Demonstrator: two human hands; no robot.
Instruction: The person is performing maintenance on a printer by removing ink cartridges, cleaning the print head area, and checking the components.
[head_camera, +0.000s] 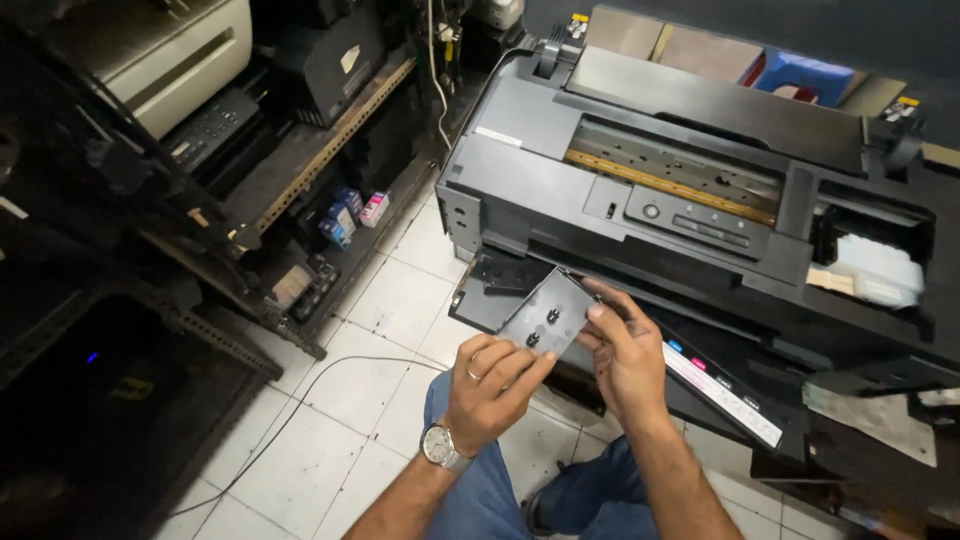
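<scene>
Both of my hands hold a small flat dark grey plastic panel (546, 314) with two small dark fittings on its face. My left hand (492, 385), with a ring and a wristwatch, pinches its lower edge. My right hand (625, 350) grips its right edge, thumb on the face. The panel is tilted in front of the lower left corner of a large dark grey printer (560, 150), whose top is open and shows a yellowish strip inside.
A metal rack (300, 160) at the left carries other machines, a keypad device and small ink boxes (345, 215). White floor tiles (330, 420) lie below, crossed by a thin cable. My knees in blue jeans (480, 500) are under my hands. A blue stool (805, 75) sits behind the printer.
</scene>
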